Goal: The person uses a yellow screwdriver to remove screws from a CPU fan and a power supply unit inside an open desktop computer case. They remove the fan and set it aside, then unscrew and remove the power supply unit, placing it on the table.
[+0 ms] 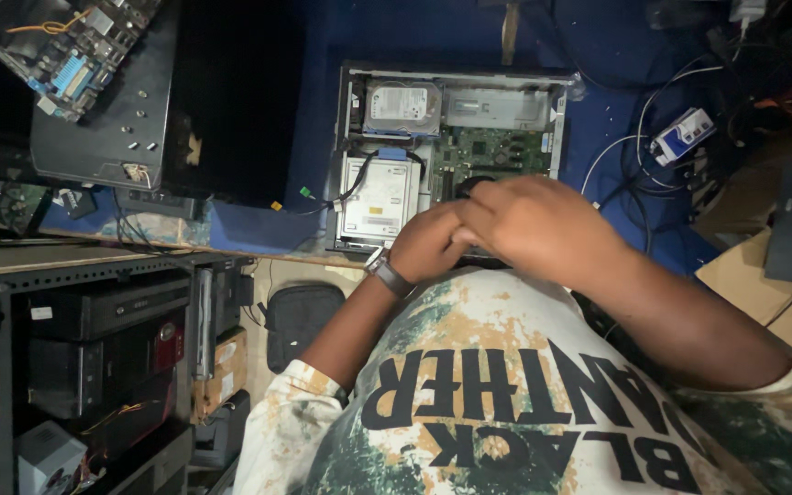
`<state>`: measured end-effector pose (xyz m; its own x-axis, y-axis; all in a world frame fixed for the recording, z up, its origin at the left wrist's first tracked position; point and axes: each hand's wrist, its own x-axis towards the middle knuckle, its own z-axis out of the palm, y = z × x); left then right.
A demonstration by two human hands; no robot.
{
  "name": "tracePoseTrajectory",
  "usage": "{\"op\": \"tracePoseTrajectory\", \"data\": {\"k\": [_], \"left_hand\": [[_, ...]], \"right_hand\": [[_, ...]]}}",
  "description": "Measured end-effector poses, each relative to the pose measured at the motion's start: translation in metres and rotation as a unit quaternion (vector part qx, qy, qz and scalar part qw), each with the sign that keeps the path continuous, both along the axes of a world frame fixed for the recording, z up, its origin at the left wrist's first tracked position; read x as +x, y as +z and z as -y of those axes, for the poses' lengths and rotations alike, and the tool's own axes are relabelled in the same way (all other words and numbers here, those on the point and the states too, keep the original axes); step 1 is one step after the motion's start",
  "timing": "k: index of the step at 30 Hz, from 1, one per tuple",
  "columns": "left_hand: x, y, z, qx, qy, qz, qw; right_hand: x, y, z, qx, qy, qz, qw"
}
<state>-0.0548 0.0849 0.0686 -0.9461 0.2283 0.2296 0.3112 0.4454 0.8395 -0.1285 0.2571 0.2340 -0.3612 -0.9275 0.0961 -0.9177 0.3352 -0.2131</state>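
A person's two hands meet over the near edge of an opened desktop computer case (456, 78) lying flat on a blue-covered bench (616, 55), its long axis running from 9 to 3 o'clock and its open side facing up. The right hand (543, 225) lies over the left hand (428, 243), both curled at the case's 6 o'clock rim; whether either grip has hold of anything cannot be told, since the fingers hide one another. Inside the grey metal shell, a silver hard drive (402, 107) sits at 11 o'clock, a pale boxy optical drive (379, 199) at 8 o'clock and a green circuit board (497, 151) at centre. The left wrist wears a dark watch (390, 276). Room is tight: a black flat panel (231, 92) lies just beside the case at 9 o'clock, tangled white and black cables (639, 137) crowd 3 o'clock, and the bench edge runs close under the hands.
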Motion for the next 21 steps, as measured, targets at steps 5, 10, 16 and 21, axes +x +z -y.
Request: {"op": "tracePoseTrajectory", "data": {"k": [5, 10, 16, 21], "left_hand": [[0.009, 0.018, 0.006, 0.087, 0.016, -0.008, 0.996], [0.011, 0.019, 0.01, 0.063, 0.009, -0.032, 0.997], [0.009, 0.015, -0.002, 0.075, 0.109, -0.032, 0.991], [0.004, 0.016, -0.001, 0.066, 0.085, -0.016, 0.994]], "right_hand": [[-0.005, 0.004, 0.002, -0.065, 0.116, 0.065, 0.989], [-0.007, 0.009, 0.001, -0.066, 0.118, 0.067, 0.989], [-0.001, 0.012, 0.005, 0.041, -0.005, 0.035, 0.999], [-0.002, 0.01, 0.006, 0.005, 0.014, 0.007, 1.0]]}}
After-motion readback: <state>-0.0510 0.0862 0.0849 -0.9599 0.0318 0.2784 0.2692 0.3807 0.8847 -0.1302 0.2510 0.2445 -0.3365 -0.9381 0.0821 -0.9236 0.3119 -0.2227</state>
